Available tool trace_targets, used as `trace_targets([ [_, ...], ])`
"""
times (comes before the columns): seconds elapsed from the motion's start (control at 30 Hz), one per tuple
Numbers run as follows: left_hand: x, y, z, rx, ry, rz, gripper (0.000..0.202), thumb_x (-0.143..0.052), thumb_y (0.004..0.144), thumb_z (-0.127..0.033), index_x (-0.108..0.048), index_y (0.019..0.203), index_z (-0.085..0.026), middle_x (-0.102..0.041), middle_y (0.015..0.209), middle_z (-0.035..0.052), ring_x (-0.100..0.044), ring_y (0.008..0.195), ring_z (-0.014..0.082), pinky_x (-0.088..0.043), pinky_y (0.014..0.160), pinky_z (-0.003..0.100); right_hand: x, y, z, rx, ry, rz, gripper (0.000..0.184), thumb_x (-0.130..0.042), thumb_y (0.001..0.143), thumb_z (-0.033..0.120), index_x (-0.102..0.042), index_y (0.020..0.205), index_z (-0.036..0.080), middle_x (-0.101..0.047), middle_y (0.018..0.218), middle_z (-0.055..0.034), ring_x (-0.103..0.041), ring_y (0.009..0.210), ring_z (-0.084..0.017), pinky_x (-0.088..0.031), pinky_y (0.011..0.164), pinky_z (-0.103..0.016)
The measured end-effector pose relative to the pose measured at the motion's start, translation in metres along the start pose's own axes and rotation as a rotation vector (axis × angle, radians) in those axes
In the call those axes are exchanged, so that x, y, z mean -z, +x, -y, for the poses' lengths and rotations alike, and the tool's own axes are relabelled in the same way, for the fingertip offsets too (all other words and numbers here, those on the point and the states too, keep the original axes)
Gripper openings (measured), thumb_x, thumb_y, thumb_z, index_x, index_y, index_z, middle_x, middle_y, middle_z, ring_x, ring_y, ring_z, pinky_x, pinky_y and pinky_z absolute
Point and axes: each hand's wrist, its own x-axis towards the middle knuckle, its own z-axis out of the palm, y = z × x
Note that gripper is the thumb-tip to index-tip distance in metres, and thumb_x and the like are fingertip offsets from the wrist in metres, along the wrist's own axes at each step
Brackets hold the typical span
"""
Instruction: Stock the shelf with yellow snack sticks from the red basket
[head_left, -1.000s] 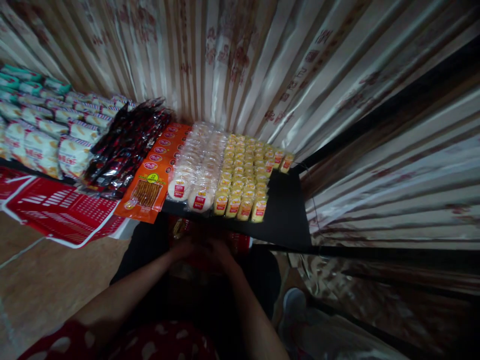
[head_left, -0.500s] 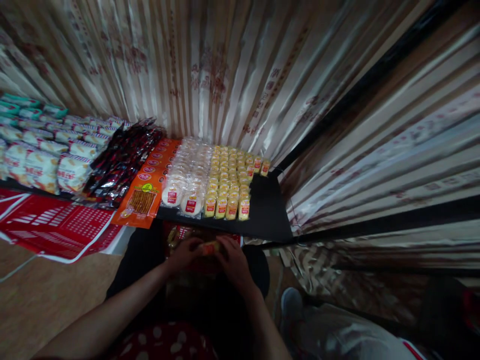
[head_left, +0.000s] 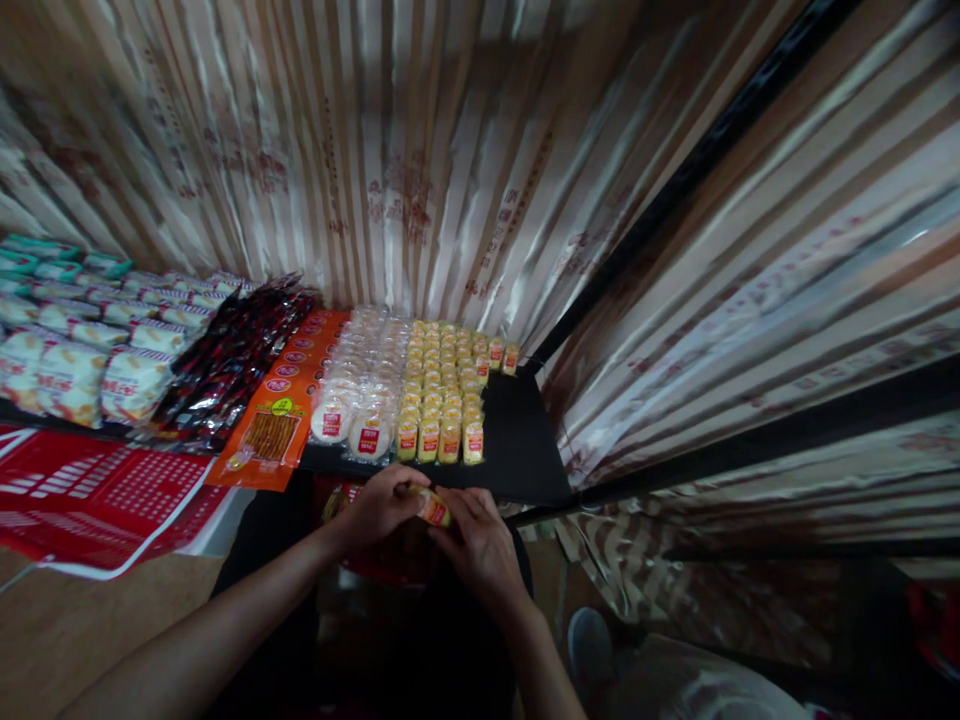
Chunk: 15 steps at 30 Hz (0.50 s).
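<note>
Between my two hands is a small snack packet (head_left: 434,508) with a yellow wrapper and a red label, just in front of the shelf's front edge. My left hand (head_left: 382,505) pinches its left end. At its other end, my right hand (head_left: 477,535) has its fingers closed around the packet. Just beyond them, rows of similar yellow snack packets (head_left: 448,440) stand on the black shelf (head_left: 517,440). Left of those are rows of round white crackers (head_left: 370,437) in clear wrappers.
Orange snack bags (head_left: 271,430), dark shiny packets (head_left: 217,390) and white puffy bags (head_left: 139,380) fill the shelf leftward. A red printed banner (head_left: 112,500) hangs below. Pleated curtains (head_left: 405,150) and black bars (head_left: 675,210) enclose the back and right. Another person's shoe (head_left: 589,645) is at lower right.
Both hands have come up closer to the shelf edge with the snack packet, which is now tilted and shows its red label more. The view has shifted slightly.
</note>
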Motion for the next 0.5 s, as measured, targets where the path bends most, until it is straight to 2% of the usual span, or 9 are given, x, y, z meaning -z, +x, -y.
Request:
trace_targets([
  [0.17, -0.004, 0.028, -0.026, -0.097, 0.035, 0.020, 0.027, -0.050, 0.076, -0.027, -0.061, 0.099, -0.018, -0.061, 0.098, 0.0037, -0.056, 0.087, 0.0153, -0.044, 0.079, 0.025, 0.007, 0.002, -0.013, -0.033, 0.003, -0.124, 0.037, -0.052, 0.083, 0.031, -0.052, 0.118, 0.021, -0.061, 0.106, -0.0071, -0.052, 0.097, -0.022, -0.045, 0.085, -0.035],
  [0.33, -0.027, 0.063, -0.052, -0.091, 0.090, -0.092, 0.035, -0.050, 0.075, -0.027, -0.055, 0.108, -0.017, -0.057, 0.102, 0.0049, -0.055, 0.078, 0.0135, -0.046, 0.078, 0.026, 0.016, 0.008, -0.040, -0.122, -0.067, -0.307, 0.032, -0.052, 0.082, 0.035, -0.055, 0.110, 0.019, -0.063, 0.100, -0.0082, -0.055, 0.089, -0.021, -0.047, 0.079, -0.034],
  [0.5, -0.050, 0.095, -0.076, -0.148, 0.193, -0.102, 0.038, -0.045, 0.077, -0.021, -0.049, 0.115, -0.017, -0.053, 0.113, 0.0082, -0.052, 0.101, 0.0184, -0.043, 0.092, 0.031, 0.019, 0.024, -0.072, -0.226, -0.145, -0.478, 0.039, -0.047, 0.083, 0.046, -0.058, 0.104, 0.015, -0.064, 0.086, -0.0108, -0.056, 0.080, -0.022, -0.046, 0.072, -0.035],
])
